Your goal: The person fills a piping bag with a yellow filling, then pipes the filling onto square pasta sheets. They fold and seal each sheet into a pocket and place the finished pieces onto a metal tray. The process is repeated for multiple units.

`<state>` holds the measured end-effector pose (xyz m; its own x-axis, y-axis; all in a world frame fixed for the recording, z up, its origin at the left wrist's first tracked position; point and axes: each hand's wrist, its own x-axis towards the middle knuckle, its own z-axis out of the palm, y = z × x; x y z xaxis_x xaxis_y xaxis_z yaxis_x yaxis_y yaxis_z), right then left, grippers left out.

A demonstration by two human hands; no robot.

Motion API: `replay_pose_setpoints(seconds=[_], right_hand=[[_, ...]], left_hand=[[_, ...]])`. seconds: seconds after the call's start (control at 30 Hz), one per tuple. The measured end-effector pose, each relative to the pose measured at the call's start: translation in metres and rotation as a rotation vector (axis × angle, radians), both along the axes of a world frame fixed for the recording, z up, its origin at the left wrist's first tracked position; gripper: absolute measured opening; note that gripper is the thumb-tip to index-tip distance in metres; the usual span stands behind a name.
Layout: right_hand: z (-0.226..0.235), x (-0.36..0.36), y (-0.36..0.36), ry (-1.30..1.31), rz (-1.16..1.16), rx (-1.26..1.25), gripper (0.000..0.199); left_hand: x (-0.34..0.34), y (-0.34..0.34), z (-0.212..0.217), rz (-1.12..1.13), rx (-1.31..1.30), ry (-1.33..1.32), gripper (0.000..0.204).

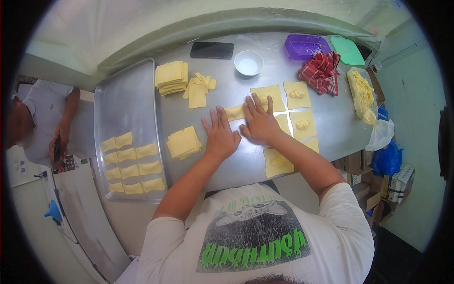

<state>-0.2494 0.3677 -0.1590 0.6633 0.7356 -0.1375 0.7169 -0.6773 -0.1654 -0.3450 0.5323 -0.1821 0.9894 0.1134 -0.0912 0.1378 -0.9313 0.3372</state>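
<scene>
A folded piece of pale yellow dough (235, 112) lies on the metal table (213, 173) between my hands. My left hand (221, 137) rests flat with its fingers at the near left edge of this piece. Fingers spread, my right hand (260, 122) presses on its right end and partly hides a dough square behind it. Several flat dough squares (301, 124) lie to the right in a grid, some topped with a mound of pale filling (297, 94). Left of my hands sit a low stack of dough squares (183, 143), a taller stack (171, 75) and loose dough strips (197, 97).
A metal tray (125, 104) at left holds several folded dough pieces (127, 155). Farther back are a phone (211, 50), white bowl (248, 63), purple container (307, 46), green lid (347, 50), checked cloth (320, 72) and filling tub (363, 92). Another person (47, 118) is at far left.
</scene>
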Motion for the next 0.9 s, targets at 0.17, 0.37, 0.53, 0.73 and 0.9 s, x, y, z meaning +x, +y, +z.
replay_pose_setpoints(seconds=[0.17,0.37,0.53,0.73,0.9], right_hand=[[-0.015,0.001,0.0,-0.082,0.036,0.013,0.079],[0.007,-0.002,-0.007,-0.222,-0.025,0.23,0.064],[-0.006,-0.015,-0.008,-0.272,0.009,0.331,0.049],[-0.022,-0.017,-0.011,-0.176,0.107,0.312,0.047],[-0.007,-0.018,-0.015,-0.091,0.09,0.313,0.048]], left_hand=[[0.001,0.002,-0.003,-0.034,-0.013,0.003,0.094],[-0.015,0.007,-0.023,-0.065,-0.133,-0.472,0.079],[-0.009,-0.008,-0.022,-0.279,-0.218,-0.536,0.069],[-0.007,-0.015,-0.024,-0.29,-0.199,-0.472,0.065],[-0.013,-0.021,-0.017,-0.255,-0.143,-0.436,0.052]])
